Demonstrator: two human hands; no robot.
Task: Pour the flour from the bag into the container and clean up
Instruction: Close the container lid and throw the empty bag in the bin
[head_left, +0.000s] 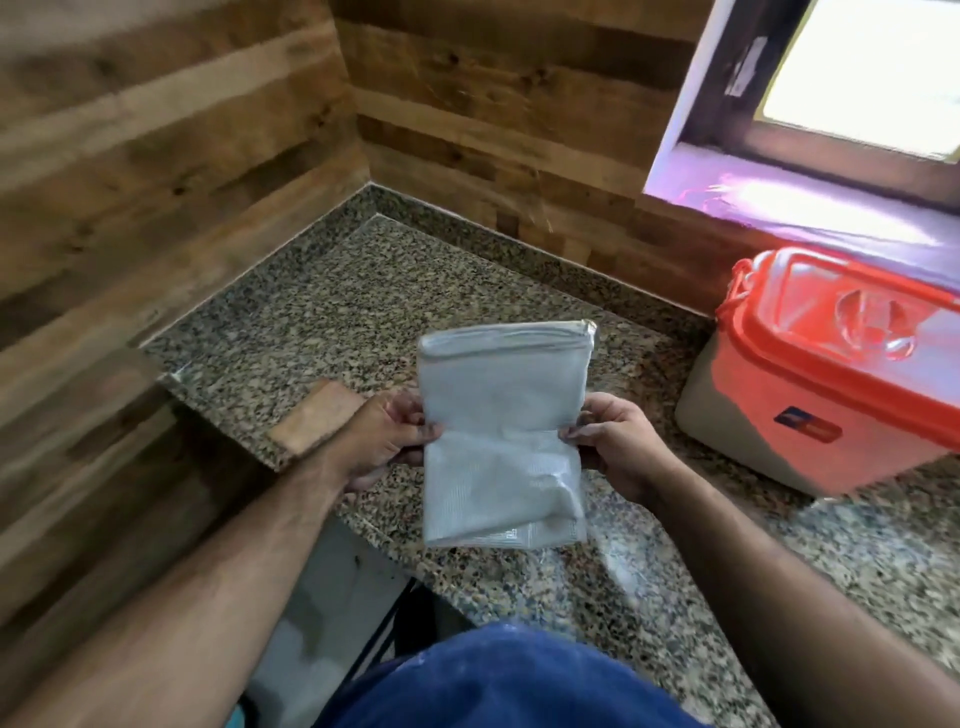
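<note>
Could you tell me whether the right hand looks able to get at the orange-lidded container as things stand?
Probably yes: the container stands just right of the right hand with bare countertop between, but that hand is pinching the bag and would have to let go.

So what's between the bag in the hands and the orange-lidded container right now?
Head view: only bare granite counter lies between the bag and the container. The right hand grips the bag's near edge.

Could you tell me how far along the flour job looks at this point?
Pouring looks done: the bag is flat and seemingly empty, and the container has its orange lid on. In hand: left hand and right hand hold the folded bag by its sides. Left: putting the bag away.
</note>
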